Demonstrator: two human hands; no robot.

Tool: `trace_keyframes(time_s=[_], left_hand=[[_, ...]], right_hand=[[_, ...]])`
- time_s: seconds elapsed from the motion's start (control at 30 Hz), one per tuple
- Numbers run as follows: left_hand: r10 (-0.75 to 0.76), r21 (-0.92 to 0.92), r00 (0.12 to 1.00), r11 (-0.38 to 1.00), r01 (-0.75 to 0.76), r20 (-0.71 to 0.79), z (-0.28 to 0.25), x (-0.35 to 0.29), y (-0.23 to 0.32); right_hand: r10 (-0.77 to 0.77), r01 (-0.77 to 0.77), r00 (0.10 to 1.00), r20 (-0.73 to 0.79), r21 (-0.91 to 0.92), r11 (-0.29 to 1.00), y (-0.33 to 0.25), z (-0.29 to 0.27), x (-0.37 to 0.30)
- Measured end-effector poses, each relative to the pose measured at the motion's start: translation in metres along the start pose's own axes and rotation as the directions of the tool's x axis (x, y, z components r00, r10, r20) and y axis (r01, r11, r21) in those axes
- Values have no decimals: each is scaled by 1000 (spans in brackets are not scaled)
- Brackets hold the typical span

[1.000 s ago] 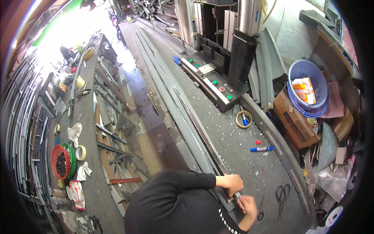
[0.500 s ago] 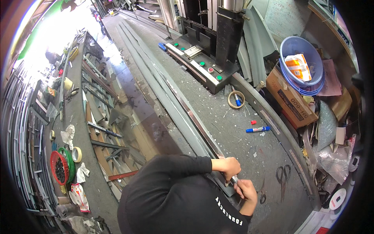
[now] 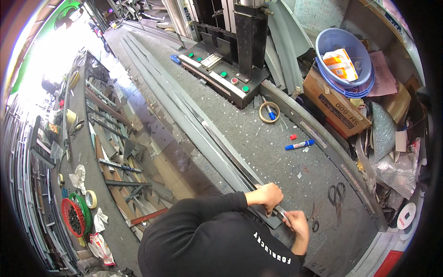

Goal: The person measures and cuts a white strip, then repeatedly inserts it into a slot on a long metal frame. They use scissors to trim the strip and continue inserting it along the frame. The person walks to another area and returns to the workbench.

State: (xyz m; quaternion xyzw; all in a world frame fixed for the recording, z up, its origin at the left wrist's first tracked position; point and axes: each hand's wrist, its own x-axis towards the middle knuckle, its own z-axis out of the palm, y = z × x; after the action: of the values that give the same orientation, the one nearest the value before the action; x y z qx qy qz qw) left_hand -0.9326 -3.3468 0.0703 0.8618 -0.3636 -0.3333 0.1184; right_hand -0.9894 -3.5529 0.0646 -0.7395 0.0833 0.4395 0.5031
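Grey bench (image 3: 323,168) bears a strip (image 3: 230,154), its end between the fingers (image 3: 291,217).

Daylight blazes white at ten o'clock, glinting off the floor (image 3: 123,83), the surface (image 3: 277,159) softly lit, edges bending toward the dark rim.

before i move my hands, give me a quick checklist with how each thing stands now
1. Left hand at the near end of the long grey profiles: ok; its exact grip: cannot tell.
2. Right hand closed on the narrow grey piece: ok.
3. Black-handled scissors clear of both hands: ok.
4. Dark looped handle clear of the right hand: not ok, close beside it.
5. Bench free of white scraps: not ok.
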Motion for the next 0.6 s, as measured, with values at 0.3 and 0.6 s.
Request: trace_keyframes(time_s=[0.3, 0.6], left_hand=[[34, 37, 999, 999, -33, -13, 6, 4, -2], [54, 34, 996, 998, -52, -66, 8, 1, -1]], right_hand=[[-190, 121, 950, 248, 270, 955, 21, -8, -10], [-207, 191, 973, 102, 145, 971, 17, 9, -16]])
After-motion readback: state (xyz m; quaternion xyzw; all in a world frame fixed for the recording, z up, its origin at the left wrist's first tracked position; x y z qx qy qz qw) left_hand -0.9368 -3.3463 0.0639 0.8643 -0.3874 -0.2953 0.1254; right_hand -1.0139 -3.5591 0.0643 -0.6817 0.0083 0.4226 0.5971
